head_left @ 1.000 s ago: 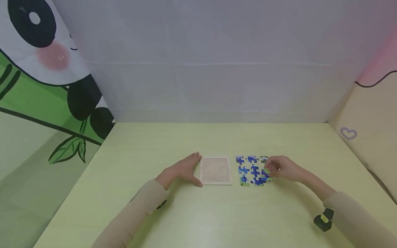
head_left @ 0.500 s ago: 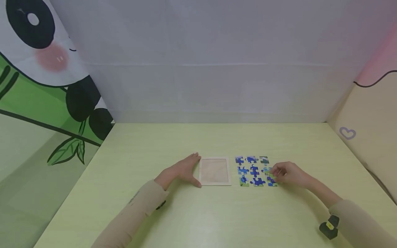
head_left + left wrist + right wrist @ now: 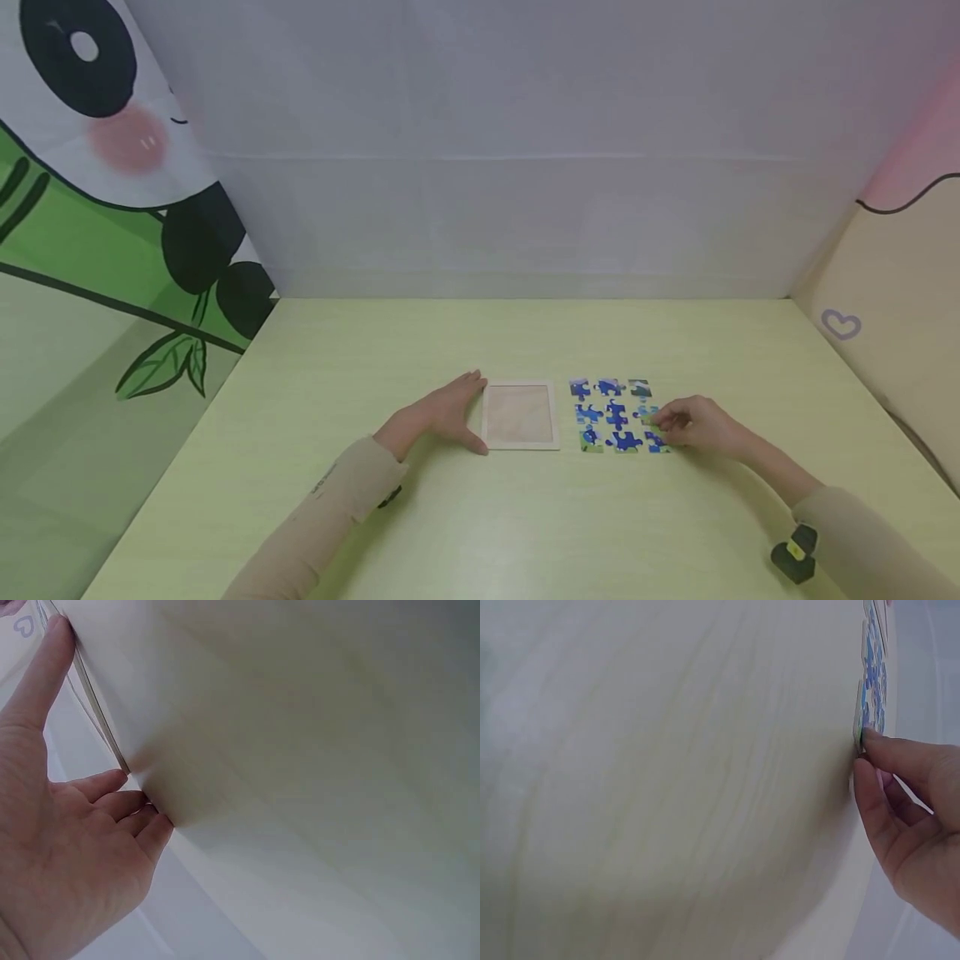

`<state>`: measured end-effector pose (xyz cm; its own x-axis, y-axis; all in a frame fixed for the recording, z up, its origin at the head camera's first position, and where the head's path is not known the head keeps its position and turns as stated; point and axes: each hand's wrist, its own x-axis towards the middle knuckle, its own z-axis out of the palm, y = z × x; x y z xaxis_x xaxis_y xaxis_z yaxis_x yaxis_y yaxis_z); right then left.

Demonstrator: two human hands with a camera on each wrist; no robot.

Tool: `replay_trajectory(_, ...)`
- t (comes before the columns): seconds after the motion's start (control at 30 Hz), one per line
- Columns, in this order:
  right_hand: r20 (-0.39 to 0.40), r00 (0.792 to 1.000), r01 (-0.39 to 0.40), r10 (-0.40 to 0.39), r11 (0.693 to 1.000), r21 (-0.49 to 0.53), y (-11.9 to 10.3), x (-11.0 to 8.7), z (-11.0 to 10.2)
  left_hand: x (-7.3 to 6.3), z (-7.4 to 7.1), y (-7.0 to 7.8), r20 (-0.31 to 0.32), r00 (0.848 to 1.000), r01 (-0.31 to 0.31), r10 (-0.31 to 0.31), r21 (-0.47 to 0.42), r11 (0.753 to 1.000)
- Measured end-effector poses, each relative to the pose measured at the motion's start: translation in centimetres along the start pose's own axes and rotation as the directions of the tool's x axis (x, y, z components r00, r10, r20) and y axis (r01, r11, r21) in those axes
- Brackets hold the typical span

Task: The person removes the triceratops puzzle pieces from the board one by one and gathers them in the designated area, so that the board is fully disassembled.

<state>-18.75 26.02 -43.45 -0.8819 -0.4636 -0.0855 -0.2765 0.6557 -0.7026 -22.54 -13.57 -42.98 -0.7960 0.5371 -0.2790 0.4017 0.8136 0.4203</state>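
My left hand [image 3: 446,410] lies along the left side of a shallow white square puzzle tray [image 3: 557,417]. Its thumb touches the near corner and its fingers the far one. In the left wrist view, the spread left hand [image 3: 82,832] shows its fingertips at the tray's thin edge. To the right of the tray lie several blue and green jigsaw pieces [image 3: 617,413], laid out in spaced rows. My right hand [image 3: 701,423] pinches the right edge of a middle-row jigsaw piece [image 3: 645,410] between thumb and fingers. The right wrist view shows these fingertips [image 3: 871,739] low at the table.
The pale yellow table [image 3: 480,517] reaches back to a grey cloth wall [image 3: 480,208]. A panda-printed panel [image 3: 112,208] stands at the left and a beige and pink panel [image 3: 885,275] at the right.
My right hand has moved right and toward me, uncovering the top right piece. The bottom right jigsaw piece has shifted right and nearer. My left hand stays at the tray.
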Motion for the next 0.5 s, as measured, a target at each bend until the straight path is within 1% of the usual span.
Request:
replay_trajectory(0.2,-0.003,1.0,0.012,-0.012,1.0,-0.017,0.13,0.05,0.05,0.05,0.05,-0.09,-0.004,1.0,-0.015,0.015,-0.011,1.0)
replay_trajectory(0.43,-0.022,0.998,0.062,-0.063,0.997,-0.045,0.05,0.25,-0.54,0.04,-0.05,-0.45,0.0,0.999,-0.034,0.034,-0.015,0.999)
replay_trajectory(0.5,-0.036,0.997,0.064,-0.066,0.996,-0.064,0.14,0.46,-0.77,0.04,-0.19,-0.57,-0.002,0.999,-0.046,0.046,-0.024,0.999)
